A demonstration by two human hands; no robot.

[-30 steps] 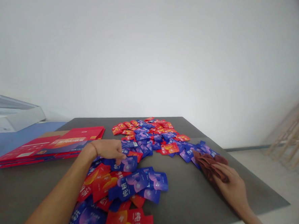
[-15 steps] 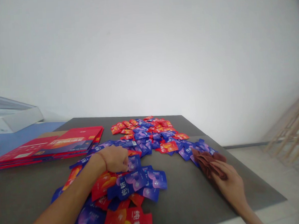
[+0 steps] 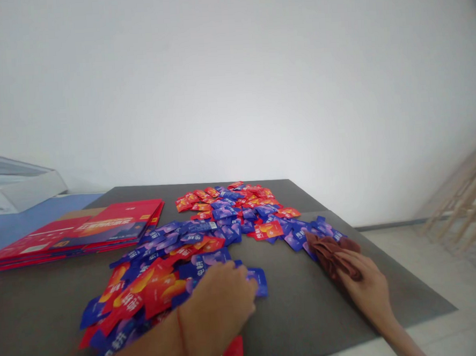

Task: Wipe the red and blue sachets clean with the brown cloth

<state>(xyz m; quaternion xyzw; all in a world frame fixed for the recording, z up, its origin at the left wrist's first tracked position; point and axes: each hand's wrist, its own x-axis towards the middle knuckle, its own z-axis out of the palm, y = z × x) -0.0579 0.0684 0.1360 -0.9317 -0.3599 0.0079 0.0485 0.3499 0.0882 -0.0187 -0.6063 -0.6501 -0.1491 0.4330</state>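
On the right side of the table, my right hand (image 3: 363,286) grips a bunched brown cloth (image 3: 327,250), which touches the edge of some blue packets (image 3: 296,236). My left hand (image 3: 225,297) is over the near heap of small flat red and blue packets (image 3: 159,285), its fingers curled downward and slightly blurred. Whatever is under its palm is hidden. A blue packet (image 3: 259,280) shows just past its knuckles. The near heap runs back into a farther spread of red and blue packets (image 3: 239,199).
A stack of flat red printed cartons (image 3: 103,224) lies at the left of the dark table (image 3: 294,303). Beyond it, a white box (image 3: 29,188) rests on a blue surface (image 3: 76,201). Wooden slats (image 3: 469,201) lean at the far right, above the pale floor.
My left hand has moved right and toward me, from the middle of the near heap to its right side, uncovering packets there. My right hand and the cloth have hardly moved.
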